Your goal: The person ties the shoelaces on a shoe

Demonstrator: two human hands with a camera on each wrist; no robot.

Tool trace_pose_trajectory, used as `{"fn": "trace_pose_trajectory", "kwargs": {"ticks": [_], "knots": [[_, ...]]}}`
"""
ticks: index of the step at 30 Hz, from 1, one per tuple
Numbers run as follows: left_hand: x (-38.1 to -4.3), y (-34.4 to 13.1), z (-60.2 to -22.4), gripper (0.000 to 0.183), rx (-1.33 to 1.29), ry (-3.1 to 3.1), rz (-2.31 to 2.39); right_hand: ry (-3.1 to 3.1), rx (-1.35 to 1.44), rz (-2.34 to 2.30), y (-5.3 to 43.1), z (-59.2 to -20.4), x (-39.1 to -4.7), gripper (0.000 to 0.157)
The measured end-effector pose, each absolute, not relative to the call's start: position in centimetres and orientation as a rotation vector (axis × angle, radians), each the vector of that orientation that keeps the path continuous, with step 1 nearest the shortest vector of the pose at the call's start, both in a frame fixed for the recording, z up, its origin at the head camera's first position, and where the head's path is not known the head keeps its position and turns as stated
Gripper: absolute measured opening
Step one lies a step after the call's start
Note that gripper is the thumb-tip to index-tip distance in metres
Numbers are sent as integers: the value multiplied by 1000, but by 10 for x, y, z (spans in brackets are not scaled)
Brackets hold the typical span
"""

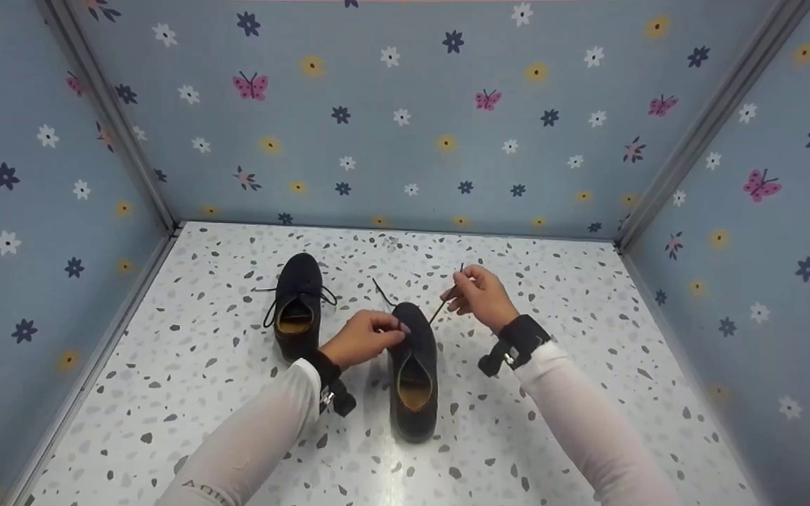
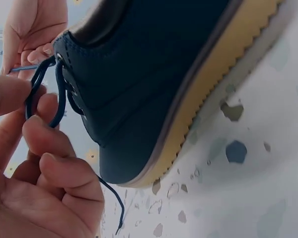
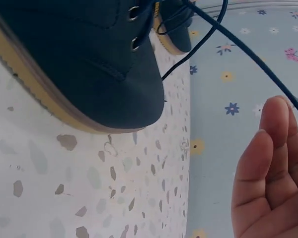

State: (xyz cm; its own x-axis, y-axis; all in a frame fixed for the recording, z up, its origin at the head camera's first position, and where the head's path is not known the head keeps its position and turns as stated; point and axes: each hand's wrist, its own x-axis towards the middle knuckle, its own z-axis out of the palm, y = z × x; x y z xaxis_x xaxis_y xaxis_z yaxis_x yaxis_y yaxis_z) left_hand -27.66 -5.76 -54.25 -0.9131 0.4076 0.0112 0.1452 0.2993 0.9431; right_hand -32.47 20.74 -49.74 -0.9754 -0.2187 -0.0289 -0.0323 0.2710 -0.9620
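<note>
A dark blue lace-up shoe (image 1: 415,426) with a tan sole stands on the speckled surface, toe toward the back panel. My left hand (image 1: 368,337) is over its lacing. In the left wrist view, thumb and fingers of that hand pinch a loop of the blue shoelace (image 2: 61,94) beside the top eyelets. Up and to the right of the toe, my right hand (image 1: 481,296) holds the other stretch of lace (image 3: 258,59), which runs taut from the shoe. A loose lace end (image 1: 381,291) trails beyond the toe on the left.
The matching shoe (image 1: 299,273) stands to the left, its lace tied in a bow. Flower-and-butterfly panels (image 1: 405,84) enclose the white speckled surface (image 1: 517,436) at the back and both sides. Both wrists wear black straps with small cameras.
</note>
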Motion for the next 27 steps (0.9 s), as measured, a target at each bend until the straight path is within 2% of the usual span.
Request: {"fn": "trace_pose_trajectory", "kwargs": {"ticks": [8, 16, 27], "knots": [[-280, -53, -541, 19, 359, 2193, 1823, 2224, -198, -1952, 215, -491, -322, 24], [-281, -53, -538, 9, 278, 1890, 1985, 2089, -180, -2053, 222, -490, -321, 33], [-287, -54, -529, 22, 199, 1750, 2081, 2064, -179, -2072, 225, -485, -318, 31]]}}
